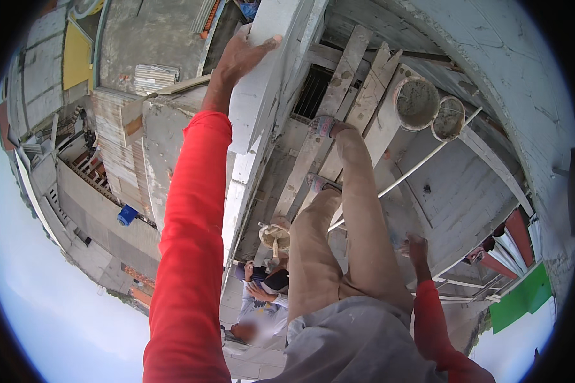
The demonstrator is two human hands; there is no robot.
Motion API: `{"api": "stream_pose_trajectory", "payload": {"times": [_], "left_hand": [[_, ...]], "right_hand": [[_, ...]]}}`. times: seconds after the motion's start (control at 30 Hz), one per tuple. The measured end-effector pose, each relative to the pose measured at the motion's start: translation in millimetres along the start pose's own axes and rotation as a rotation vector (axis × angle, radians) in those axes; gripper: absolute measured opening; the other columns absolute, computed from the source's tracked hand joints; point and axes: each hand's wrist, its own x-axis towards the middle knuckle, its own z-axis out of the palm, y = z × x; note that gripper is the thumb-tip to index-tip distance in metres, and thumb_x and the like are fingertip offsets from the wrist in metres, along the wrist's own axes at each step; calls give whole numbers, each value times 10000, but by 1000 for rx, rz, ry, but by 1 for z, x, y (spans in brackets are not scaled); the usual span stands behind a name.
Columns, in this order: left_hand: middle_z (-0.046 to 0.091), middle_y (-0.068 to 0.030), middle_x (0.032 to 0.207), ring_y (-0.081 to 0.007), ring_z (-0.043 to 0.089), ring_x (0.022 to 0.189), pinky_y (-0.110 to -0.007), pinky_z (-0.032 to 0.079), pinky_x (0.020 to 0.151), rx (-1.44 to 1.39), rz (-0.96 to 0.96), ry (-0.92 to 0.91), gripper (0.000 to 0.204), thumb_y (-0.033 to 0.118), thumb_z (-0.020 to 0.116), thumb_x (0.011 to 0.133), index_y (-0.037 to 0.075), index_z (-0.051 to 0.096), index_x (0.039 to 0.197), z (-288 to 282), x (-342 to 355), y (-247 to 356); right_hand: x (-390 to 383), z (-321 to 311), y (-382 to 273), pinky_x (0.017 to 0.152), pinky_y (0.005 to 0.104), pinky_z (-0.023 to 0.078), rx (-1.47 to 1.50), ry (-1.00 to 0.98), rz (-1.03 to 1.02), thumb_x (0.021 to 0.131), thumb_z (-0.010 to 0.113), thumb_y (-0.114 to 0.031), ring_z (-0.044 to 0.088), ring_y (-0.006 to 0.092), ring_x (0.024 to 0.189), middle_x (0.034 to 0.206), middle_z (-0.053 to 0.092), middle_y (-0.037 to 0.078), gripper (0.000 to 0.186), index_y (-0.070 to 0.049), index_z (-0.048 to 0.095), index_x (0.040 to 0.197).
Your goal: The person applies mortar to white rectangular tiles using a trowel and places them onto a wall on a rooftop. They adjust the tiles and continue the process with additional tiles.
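Observation:
My left hand [244, 56] reaches to the top of a wall of pale, smooth concrete blocks. Its thumb stretches across the upper face of a light block [260, 80], and the fingers lie along the block's outer edge, partly hidden. Lower down on the right is my right hand [416, 250], beside my leg. The fingers there are curled but small and smeared, so whether they hold anything does not show. My feet stand on rough wooden planks [358, 105] next to the wall.
Two buckets of grey mortar, a nearer bucket [416, 103] and another [448, 119], stand beyond my feet. A pale pole [421, 163] slants across. Below, a person [262, 313] is by another bucket [274, 236]. Roofs [118, 153] lie far down outside the wall.

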Motion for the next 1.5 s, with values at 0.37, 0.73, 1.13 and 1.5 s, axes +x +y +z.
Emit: {"api": "stream_pose_trajectory", "payload": {"times": [0.37,0.73,1.13,1.5], "left_hand": [[585,-237,1536,-350,556,1420,-431,401,1207,-319,60,13,745,379,721,1022,144,407,1656,6,-86,-72],[659,-294,1405,-423,629,1331,-450,459,1141,-128,143,148,661,213,669,1012,150,437,1628,9,-88,-66],[683,-302,1358,-405,672,1273,-426,477,1117,-166,118,114,683,199,675,1013,130,417,1641,9,-88,-66],[647,-309,1414,-436,624,1336,-440,466,1135,-172,141,123,647,234,674,1008,65,460,1595,4,-91,-62]], "right_hand": [[5,-1,-63,527,339,593,-177,28,-134,1029,622,-196,737,219,624,839,748,128,247,6,760,1059],[1,10,-100,552,325,576,-482,-43,-437,967,694,-168,728,185,628,804,750,98,224,-19,782,1109],[-133,279,-556,927,505,563,-590,170,-1866,1002,610,-191,713,424,1053,1106,744,258,303,52,737,1131],[-116,322,-713,904,538,590,-1448,494,-1586,822,679,-263,737,403,1094,1105,763,224,330,-39,829,1011]]}}
